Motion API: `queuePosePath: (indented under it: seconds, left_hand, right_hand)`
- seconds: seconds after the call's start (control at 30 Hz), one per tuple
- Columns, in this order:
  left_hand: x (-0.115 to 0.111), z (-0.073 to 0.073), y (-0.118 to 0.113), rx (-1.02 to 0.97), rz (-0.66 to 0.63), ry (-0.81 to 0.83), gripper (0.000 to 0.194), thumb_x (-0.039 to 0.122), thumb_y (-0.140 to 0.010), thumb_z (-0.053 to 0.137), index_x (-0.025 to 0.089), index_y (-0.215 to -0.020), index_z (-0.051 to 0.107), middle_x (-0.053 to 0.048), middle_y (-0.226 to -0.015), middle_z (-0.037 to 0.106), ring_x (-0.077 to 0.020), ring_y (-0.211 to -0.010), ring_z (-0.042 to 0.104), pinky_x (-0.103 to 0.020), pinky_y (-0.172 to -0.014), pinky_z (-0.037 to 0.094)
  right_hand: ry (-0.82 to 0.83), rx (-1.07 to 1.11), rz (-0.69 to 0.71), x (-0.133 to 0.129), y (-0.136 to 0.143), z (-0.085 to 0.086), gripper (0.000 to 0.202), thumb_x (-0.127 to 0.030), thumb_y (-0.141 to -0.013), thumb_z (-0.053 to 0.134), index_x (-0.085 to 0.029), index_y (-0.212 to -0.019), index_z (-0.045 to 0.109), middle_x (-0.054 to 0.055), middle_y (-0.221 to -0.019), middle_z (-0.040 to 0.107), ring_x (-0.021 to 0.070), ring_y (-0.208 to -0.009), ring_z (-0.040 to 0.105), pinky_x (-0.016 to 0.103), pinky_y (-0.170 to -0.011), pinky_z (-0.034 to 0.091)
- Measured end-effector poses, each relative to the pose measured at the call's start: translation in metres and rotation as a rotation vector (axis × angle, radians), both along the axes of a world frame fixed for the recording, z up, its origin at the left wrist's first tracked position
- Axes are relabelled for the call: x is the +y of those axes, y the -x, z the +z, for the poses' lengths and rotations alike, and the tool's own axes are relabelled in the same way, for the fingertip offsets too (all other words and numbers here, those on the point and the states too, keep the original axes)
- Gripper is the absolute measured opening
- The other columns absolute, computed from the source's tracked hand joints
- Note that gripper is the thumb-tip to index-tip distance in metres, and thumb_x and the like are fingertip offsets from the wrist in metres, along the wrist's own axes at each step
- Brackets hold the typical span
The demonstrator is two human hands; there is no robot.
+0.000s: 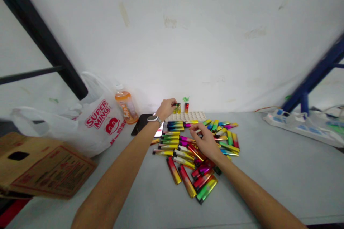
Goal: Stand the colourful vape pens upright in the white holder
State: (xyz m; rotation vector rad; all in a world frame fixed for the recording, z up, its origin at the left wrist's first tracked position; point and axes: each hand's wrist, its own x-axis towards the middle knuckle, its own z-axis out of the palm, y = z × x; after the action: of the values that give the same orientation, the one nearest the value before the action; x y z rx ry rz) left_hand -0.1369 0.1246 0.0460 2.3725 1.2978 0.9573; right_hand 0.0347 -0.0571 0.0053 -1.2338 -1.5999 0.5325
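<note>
At the back of the table, my left hand [166, 109], with a watch on its wrist, pinches the top of a yellow-green lighter [175, 109] over a pale tray with rows of holes [197, 116]. Another yellow lighter [178, 108] stands close beside it. Farther right, a red lighter [186, 107] stands upright in front of a small green sprig [186, 99]. My right hand [206, 139] is over a spread of shiny multicoloured lighters [184, 154]. Its thumb and fingers are curled together around a small pale thing that I cannot make out.
On the left are a cardboard box [53, 171], a white plastic bag [94, 125], an orange drink bottle [126, 105] and a dark tablet or phone [141, 124]. A white power strip [301, 127] lies at the right. A white wall [215, 43] closes off the back.
</note>
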Motion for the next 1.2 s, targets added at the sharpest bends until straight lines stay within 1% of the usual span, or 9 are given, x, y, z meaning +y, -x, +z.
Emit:
queuePosePath:
  seconds: [0.17,0.47,0.57,0.67,0.8,0.9,1.03,1.13,1.2]
  left_hand:
    - [0.004,-0.006,0.002,-0.064,-0.008,0.032,0.016,0.016,-0.077,0.063,0.016,-0.091,0.070,-0.005,-0.084,0.074,-0.0164,-0.078,0.067,-0.029,-0.077,0.053]
    - [0.006,-0.007,0.004,-0.113,-0.054,0.040,0.015,0.017,-0.079,0.062,0.016,-0.092,0.070,-0.007,-0.089,0.074,-0.0172,-0.080,0.068,-0.031,-0.081,0.054]
    - [0.007,-0.009,0.003,-0.051,-0.048,-0.006,0.014,0.018,-0.081,0.062,0.017,-0.091,0.071,-0.007,-0.092,0.073,-0.0180,-0.083,0.067,-0.031,-0.083,0.053]
    - [0.005,-0.010,0.002,0.031,-0.008,-0.093,0.017,0.019,-0.084,0.059,0.018,-0.095,0.071,-0.008,-0.094,0.071,-0.0191,-0.086,0.066,-0.033,-0.086,0.051]
    - [-0.006,-0.012,0.000,0.105,0.038,-0.164,0.020,0.018,-0.088,0.054,0.018,-0.102,0.069,-0.008,-0.093,0.069,-0.0192,-0.086,0.064,-0.033,-0.085,0.050]
    - [-0.015,-0.013,-0.001,0.121,0.048,-0.182,0.021,0.018,-0.089,0.051,0.018,-0.100,0.069,-0.007,-0.093,0.067,-0.0191,-0.085,0.063,-0.033,-0.085,0.049]
    - [-0.023,-0.012,-0.003,0.145,0.091,-0.278,0.025,0.013,-0.086,0.048,0.017,-0.096,0.070,-0.009,-0.104,0.060,-0.0197,-0.094,0.058,-0.033,-0.090,0.049]
    - [-0.026,-0.011,-0.002,0.247,0.127,-0.336,0.030,0.010,-0.082,0.048,0.018,-0.099,0.071,-0.010,-0.105,0.057,-0.0231,-0.102,0.052,-0.035,-0.089,0.048]
    - [-0.029,-0.009,-0.001,0.321,0.141,-0.344,0.033,0.009,-0.082,0.047,0.018,-0.103,0.071,-0.011,-0.104,0.056,-0.0259,-0.103,0.049,-0.039,-0.088,0.047]
  right_hand:
    - [-0.015,-0.026,-0.003,0.000,-0.002,0.002,0.013,-0.027,-0.090,0.051,-0.020,-0.086,0.061,0.004,-0.089,0.063,0.0205,-0.089,0.057,0.034,-0.083,0.042]
    - [-0.007,-0.042,0.003,0.000,-0.002,0.002,0.014,-0.027,-0.089,0.052,-0.021,-0.081,0.061,0.003,-0.085,0.064,0.0206,-0.086,0.057,0.034,-0.083,0.041]
    - [-0.014,-0.048,0.012,-0.001,-0.001,0.004,0.015,-0.027,-0.089,0.053,-0.021,-0.078,0.061,0.003,-0.082,0.064,0.0207,-0.085,0.056,0.034,-0.082,0.041]
    - [-0.020,-0.056,-0.001,-0.002,-0.001,0.006,0.015,-0.027,-0.089,0.053,-0.021,-0.078,0.062,0.003,-0.083,0.065,0.0210,-0.085,0.056,0.034,-0.082,0.041]
    - [-0.024,-0.064,-0.016,-0.002,-0.002,0.007,0.015,-0.027,-0.089,0.053,-0.021,-0.078,0.062,0.003,-0.083,0.065,0.0210,-0.085,0.056,0.034,-0.082,0.040]
    - [-0.025,-0.059,-0.025,-0.002,-0.003,0.007,0.015,-0.026,-0.088,0.054,-0.021,-0.078,0.062,0.003,-0.084,0.065,0.0208,-0.085,0.056,0.034,-0.082,0.040]
    - [-0.021,-0.059,-0.035,-0.001,-0.002,0.006,0.015,-0.027,-0.088,0.054,-0.021,-0.078,0.063,0.003,-0.084,0.065,0.0210,-0.085,0.056,0.034,-0.083,0.041]
    - [-0.021,-0.066,-0.037,-0.001,-0.002,0.006,0.015,-0.027,-0.088,0.054,-0.021,-0.076,0.063,0.003,-0.083,0.065,0.0212,-0.085,0.057,0.034,-0.083,0.041]
    - [-0.024,-0.068,-0.034,-0.001,-0.002,0.005,0.015,-0.027,-0.087,0.054,-0.021,-0.076,0.063,0.003,-0.083,0.065,0.0212,-0.085,0.057,0.034,-0.082,0.041]
